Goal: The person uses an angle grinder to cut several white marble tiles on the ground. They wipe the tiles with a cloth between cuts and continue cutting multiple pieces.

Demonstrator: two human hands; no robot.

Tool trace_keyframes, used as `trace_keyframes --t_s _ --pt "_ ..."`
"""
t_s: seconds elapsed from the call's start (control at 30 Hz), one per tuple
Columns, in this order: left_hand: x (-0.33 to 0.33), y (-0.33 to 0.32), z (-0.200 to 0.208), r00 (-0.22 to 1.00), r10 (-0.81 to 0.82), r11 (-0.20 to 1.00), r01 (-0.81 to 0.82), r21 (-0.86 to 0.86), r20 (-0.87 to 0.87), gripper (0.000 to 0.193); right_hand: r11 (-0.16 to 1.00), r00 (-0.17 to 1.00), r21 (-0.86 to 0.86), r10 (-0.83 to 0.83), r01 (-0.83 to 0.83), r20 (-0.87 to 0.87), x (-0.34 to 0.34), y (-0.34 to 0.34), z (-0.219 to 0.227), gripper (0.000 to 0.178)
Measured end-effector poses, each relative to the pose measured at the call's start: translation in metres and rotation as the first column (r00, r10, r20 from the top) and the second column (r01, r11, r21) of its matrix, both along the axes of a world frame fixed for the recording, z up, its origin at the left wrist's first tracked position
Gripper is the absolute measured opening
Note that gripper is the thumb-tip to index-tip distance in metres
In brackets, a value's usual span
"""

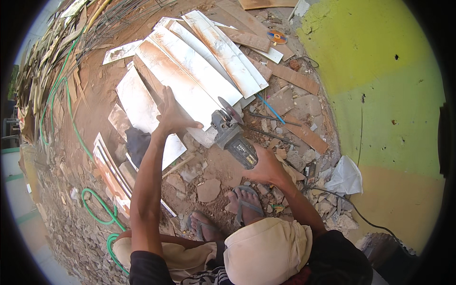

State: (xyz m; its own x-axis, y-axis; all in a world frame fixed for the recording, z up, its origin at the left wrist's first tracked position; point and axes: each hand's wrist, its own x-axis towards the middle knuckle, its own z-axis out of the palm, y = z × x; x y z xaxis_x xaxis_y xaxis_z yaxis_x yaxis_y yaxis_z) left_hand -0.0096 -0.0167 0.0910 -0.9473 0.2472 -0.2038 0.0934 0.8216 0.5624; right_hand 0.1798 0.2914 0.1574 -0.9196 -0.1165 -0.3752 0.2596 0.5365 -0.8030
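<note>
My right hand (267, 166) grips the dark body of an angle grinder (240, 148). Its thin round disc (230, 111) stands at the near end of a white tile strip (183, 88) dusted with reddish dirt; contact between them cannot be made out. My left hand (169, 115) is spread flat over the strip's near left side, thumb stretched toward the grinder. More white strips (225, 52) lie alongside, overlapping one another. To the left of my left hand is another white tile piece (137, 97), and a dark cloth (138, 146) lies beside it.
Broken stone and tile (209, 190) surround my sandalled feet. A black cable (351, 203) runs by the yellow-green wall (380, 95) at right, near a white plastic bag (345, 176). A green hose (71, 107) and piled sticks (45, 71) lie left. A spare disc (277, 37) is at the back.
</note>
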Motion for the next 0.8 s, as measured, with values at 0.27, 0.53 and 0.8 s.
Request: trace_keyframes --t_s 0.27,0.53,0.8 --pt "0.023 -0.002 -0.015 0.989 0.13 0.991 -0.131 0.012 0.066 0.172 0.982 0.984 0.066 -0.177 0.178 -0.018 0.01 0.025 0.07 0.054" --pt "0.021 0.058 0.02 0.867 0.492 0.854 -0.499 0.147 0.082 0.151 0.892 0.883 -0.005 -0.449 0.453 -0.137 0.02 0.051 0.145 0.043" --pt "-0.021 0.104 0.038 0.772 0.603 0.781 -0.623 0.05 0.201 0.162 0.853 0.842 -0.037 -0.52 0.52 -0.143 -0.004 0.059 0.167 0.043"
